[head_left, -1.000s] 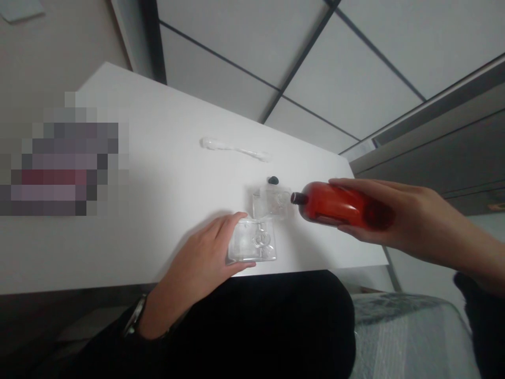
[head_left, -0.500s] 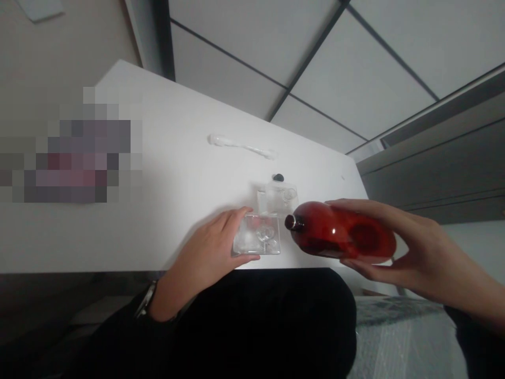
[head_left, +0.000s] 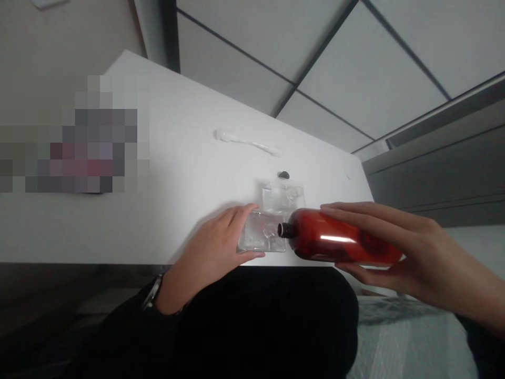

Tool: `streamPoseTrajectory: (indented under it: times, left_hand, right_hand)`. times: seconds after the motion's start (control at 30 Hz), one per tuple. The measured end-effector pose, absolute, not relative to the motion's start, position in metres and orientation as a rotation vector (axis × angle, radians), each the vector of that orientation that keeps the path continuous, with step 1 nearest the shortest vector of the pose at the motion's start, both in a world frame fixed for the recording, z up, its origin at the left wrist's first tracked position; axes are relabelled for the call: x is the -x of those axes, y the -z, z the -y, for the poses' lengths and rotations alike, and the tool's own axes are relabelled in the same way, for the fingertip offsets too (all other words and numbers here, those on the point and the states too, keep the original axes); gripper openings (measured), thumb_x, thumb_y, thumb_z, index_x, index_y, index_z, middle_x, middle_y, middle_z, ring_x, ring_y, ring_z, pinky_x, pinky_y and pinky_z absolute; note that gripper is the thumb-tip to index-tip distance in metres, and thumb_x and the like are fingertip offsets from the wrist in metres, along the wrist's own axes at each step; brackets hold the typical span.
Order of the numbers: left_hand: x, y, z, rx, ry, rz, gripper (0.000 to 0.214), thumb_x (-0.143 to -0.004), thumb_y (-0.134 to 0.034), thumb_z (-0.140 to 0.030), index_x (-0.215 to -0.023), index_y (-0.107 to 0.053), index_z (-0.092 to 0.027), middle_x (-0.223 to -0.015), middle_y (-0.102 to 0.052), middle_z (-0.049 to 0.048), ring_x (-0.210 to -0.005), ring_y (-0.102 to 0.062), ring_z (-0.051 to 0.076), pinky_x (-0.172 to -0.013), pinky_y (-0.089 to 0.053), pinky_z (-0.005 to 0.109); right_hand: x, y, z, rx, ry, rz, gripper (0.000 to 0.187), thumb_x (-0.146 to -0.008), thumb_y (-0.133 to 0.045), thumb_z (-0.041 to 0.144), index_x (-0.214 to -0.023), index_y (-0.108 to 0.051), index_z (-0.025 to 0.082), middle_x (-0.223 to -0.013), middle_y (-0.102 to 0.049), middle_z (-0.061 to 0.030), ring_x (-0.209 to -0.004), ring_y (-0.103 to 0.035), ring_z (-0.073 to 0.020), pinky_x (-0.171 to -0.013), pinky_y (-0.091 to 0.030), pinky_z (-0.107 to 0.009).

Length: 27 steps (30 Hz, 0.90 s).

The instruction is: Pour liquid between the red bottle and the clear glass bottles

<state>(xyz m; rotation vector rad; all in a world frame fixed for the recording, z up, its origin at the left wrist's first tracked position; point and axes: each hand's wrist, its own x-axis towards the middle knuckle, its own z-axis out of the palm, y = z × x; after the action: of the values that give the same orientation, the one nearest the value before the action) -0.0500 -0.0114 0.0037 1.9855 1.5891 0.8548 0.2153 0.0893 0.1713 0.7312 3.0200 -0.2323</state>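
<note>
My left hand (head_left: pixel 211 242) grips a clear square-edged container (head_left: pixel 252 239) at the table's front edge, thumb on the near side and fingers on the far side. A small round opening or raised ring shows on the container's top. In my right hand (head_left: pixel 414 247) lies a translucent red bottle (head_left: pixel 327 239), tipped onto its side with fingers and thumb around its body. Its dark, uncapped neck points left and is over the container's right part, close to the ring. I cannot make out any liquid leaving the neck.
Just behind stands another clear container (head_left: pixel 272 199), with a dark cap (head_left: pixel 283 175) beyond it. A long, clear plastic-looking piece (head_left: pixel 248 141) lies farther back on the white table (head_left: pixel 177 158). Grey panels (head_left: pixel 244 47) border the far edge. A pixelated patch covers the left side.
My right hand has tipped the red bottle further, and its neck has moved left over the clear container. My left hand keeps its hold. The whole view has shifted slightly.
</note>
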Motion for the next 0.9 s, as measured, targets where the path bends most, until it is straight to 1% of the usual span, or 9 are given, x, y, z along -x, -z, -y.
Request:
streamPoseTrajectory:
  times: [0.1,0.2,0.37,0.57,0.67,0.8,0.9]
  left_hand:
    - [0.05,-0.003,0.012,-2.001,-0.873,-1.595,0.085,-0.082,-0.092,-0.047,-0.148,-0.046,-0.019,-0.141,-0.069,0.0153,-0.126,-0.07,0.034,-0.108,-0.058,0.048]
    - [0.049,-0.002,0.012,-2.032,-0.877,-1.598,0.087,-0.083,-0.091,-0.048,-0.149,-0.045,-0.016,-0.141,-0.068,0.0169,-0.127,-0.069,0.034,-0.108,-0.058,0.047]
    - [0.049,-0.002,0.012,-2.029,-0.883,-1.602,0.087,-0.082,-0.092,-0.048,-0.149,-0.045,-0.016,-0.141,-0.069,0.0167,-0.127,-0.07,0.034,-0.11,-0.057,0.047]
    - [0.049,0.0,0.012,-2.022,-0.873,-1.605,0.088,-0.083,-0.09,-0.052,-0.15,-0.045,-0.018,-0.141,-0.069,0.0165,-0.125,-0.071,0.035,-0.106,-0.059,0.048]
    - [0.05,0.0,0.012,-2.013,-0.876,-1.6,0.086,-0.083,-0.09,-0.051,-0.149,-0.045,-0.019,-0.142,-0.069,0.0159,-0.125,-0.071,0.035,-0.106,-0.059,0.048]
    - [0.05,0.0,0.012,-2.003,-0.884,-1.592,0.084,-0.084,-0.09,-0.049,-0.149,-0.045,-0.02,-0.141,-0.069,0.0157,-0.125,-0.071,0.034,-0.106,-0.058,0.047]
    - [0.049,0.0,0.012,-1.999,-0.871,-1.596,0.085,-0.084,-0.09,-0.05,-0.149,-0.045,-0.021,-0.14,-0.07,0.0153,-0.124,-0.072,0.034,-0.106,-0.059,0.048]
  right_hand:
    - [-0.212,-0.176,-0.089,-0.664,0.11,-3.025,0.058,-0.104,-0.059,0.051,-0.158,-0.051,0.031,-0.136,-0.074,-0.0118,-0.104,-0.08,-0.0352,-0.079,-0.07,-0.047]
    - [-0.208,-0.181,-0.089,-0.612,-0.002,-3.028,0.055,-0.105,-0.055,0.051,-0.156,-0.054,0.03,-0.135,-0.075,-0.0107,-0.104,-0.08,-0.0349,-0.078,-0.069,-0.047]
    - [-0.199,-0.189,-0.088,-0.562,-0.094,-3.01,0.052,-0.104,-0.059,0.046,-0.154,-0.058,0.031,-0.13,-0.077,-0.0068,-0.097,-0.079,-0.0294,-0.073,-0.065,-0.041]
    - [-0.19,-0.197,-0.086,-0.445,-0.248,-2.986,0.046,-0.108,-0.05,0.042,-0.15,-0.059,0.025,-0.124,-0.077,-0.0088,-0.093,-0.078,-0.0274,-0.065,-0.062,-0.039]
    - [-0.187,-0.2,-0.085,-0.458,-0.233,-2.964,0.047,-0.108,-0.052,0.042,-0.152,-0.058,0.028,-0.123,-0.077,-0.0069,-0.091,-0.076,-0.0259,-0.062,-0.059,-0.037]
    - [-0.186,-0.205,-0.085,-0.504,-0.183,-2.938,0.051,-0.102,-0.061,0.04,-0.153,-0.057,0.037,-0.122,-0.077,-0.0032,-0.087,-0.075,-0.0255,-0.061,-0.056,-0.037]
    - [-0.183,-0.209,-0.086,-0.514,-0.215,-2.899,0.053,-0.099,-0.064,0.046,-0.152,-0.059,0.04,-0.122,-0.077,-0.0027,-0.085,-0.074,-0.0262,-0.059,-0.055,-0.038]
